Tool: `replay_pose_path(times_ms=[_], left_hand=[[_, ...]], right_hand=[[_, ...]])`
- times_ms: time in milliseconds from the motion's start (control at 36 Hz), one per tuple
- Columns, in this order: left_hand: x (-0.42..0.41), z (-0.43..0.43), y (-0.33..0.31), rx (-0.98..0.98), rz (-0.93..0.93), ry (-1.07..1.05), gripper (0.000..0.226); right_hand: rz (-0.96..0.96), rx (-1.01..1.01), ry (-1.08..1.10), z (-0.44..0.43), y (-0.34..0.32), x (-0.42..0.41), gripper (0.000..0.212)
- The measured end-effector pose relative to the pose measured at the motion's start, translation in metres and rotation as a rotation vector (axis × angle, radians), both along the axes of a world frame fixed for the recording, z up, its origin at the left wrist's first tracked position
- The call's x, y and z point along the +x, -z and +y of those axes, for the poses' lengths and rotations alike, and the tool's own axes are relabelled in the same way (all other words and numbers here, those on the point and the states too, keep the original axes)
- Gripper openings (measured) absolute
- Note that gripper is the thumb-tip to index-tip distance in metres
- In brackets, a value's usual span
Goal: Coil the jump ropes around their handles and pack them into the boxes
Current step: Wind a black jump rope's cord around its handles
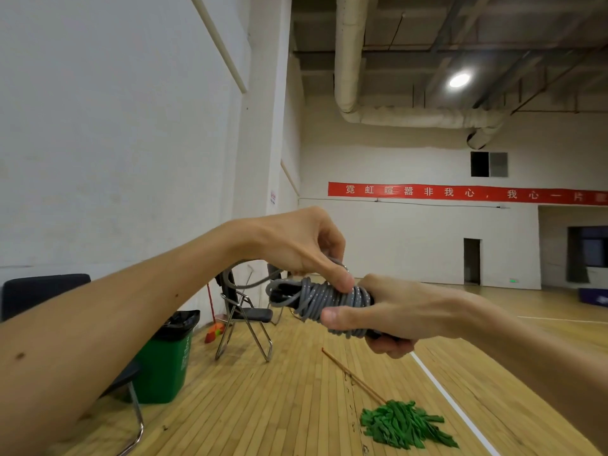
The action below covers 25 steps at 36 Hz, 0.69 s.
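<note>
Fingers of the left hand pinch the grey jump rope; the right hand clamps its coil. At two o'clock, a red banner reads "非我心,我心一".

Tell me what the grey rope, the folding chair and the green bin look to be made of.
The grey rope: likely plastic-coated cord, smooth with a slight sheen and pale flecks. The folding chair: shiny metal tube frame, dark padded seat, perhaps vinyl. The green bin: moulded plastic, matte, lined with a glossy black bag.
</note>
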<state>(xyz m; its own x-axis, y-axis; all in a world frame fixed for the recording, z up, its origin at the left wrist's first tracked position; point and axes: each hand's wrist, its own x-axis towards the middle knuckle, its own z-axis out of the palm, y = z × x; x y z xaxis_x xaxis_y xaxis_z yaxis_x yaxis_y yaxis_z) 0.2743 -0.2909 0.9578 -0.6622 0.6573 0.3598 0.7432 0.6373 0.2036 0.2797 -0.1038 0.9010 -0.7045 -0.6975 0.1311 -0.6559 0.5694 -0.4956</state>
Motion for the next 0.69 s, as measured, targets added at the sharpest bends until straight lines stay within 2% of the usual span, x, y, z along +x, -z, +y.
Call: replay_pose_path(times_ms=[56,139,222,306,333,389,444,583,694], left_hand=[[-0.002,-0.003,0.002,0.020,-0.061,0.012,0.052],[-0.004,-0.008,0.007,0.086,-0.155,0.047,0.070],[-0.003,-0.010,0.010,0.128,-0.227,0.131,0.058],[-0.001,-0.011,0.013,0.177,-0.313,0.160,0.065],[0.000,-0.013,0.015,0.199,-0.317,0.150,0.059],[0.005,-0.017,0.020,0.276,-0.337,0.131,0.032],[0.007,-0.019,0.023,0.348,-0.431,0.165,0.022],[-0.001,-0.014,0.034,0.533,-0.634,0.228,0.030],[-0.006,-0.006,0.040,0.695,-0.586,0.177,0.027]], right_hand=[[0.021,-0.014,-0.041,0.000,0.000,0.000,0.057],[0.017,-0.075,-0.136,0.001,-0.001,0.002,0.037],[0.006,-0.110,-0.196,0.000,-0.005,0.001,0.040],[0.007,-0.159,-0.229,0.001,-0.008,-0.002,0.044],[0.010,-0.182,-0.238,0.002,-0.009,-0.002,0.044],[0.025,-0.220,-0.244,0.005,-0.010,-0.004,0.042],[0.061,-0.253,-0.232,0.008,-0.012,-0.006,0.039],[0.102,-0.373,-0.138,0.015,-0.015,-0.014,0.054],[0.116,-0.443,-0.020,0.014,-0.016,-0.020,0.062]])
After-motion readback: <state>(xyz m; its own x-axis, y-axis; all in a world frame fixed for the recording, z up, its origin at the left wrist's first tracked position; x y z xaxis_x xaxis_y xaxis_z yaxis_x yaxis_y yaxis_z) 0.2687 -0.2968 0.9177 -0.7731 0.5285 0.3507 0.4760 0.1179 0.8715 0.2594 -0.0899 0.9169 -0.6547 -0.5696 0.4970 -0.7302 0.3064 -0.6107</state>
